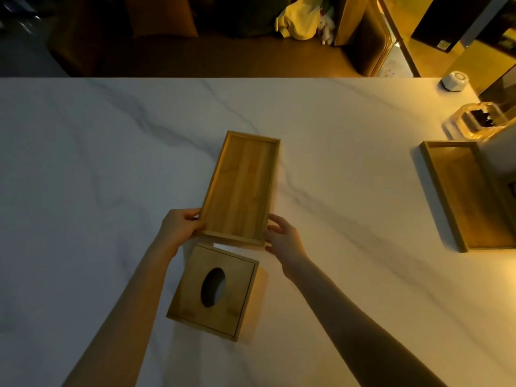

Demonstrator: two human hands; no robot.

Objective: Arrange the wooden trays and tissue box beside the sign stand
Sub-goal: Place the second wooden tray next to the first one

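A long wooden tray (pixel 241 185) lies on the white marble table (pixel 97 163) in the middle of the head view, its length running away from me. My left hand (pixel 181 226) grips its near left corner. My right hand (pixel 282 233) is at its near right corner, fingers curved against the rim. Just in front of it stands a square wooden tissue box (pixel 195 300) with an oval hole in its top. A second wooden tray (pixel 463 196) lies at the table's right side, next to a dark upright thing cut off by the frame, possibly the sign stand.
A clear glass holder (pixel 474 121) with dark contents stands behind the right tray. A small white faceted container (pixel 455 81) sits at the far right corner. Beyond the far table edge are chairs and a yellow bag (pixel 298 20).
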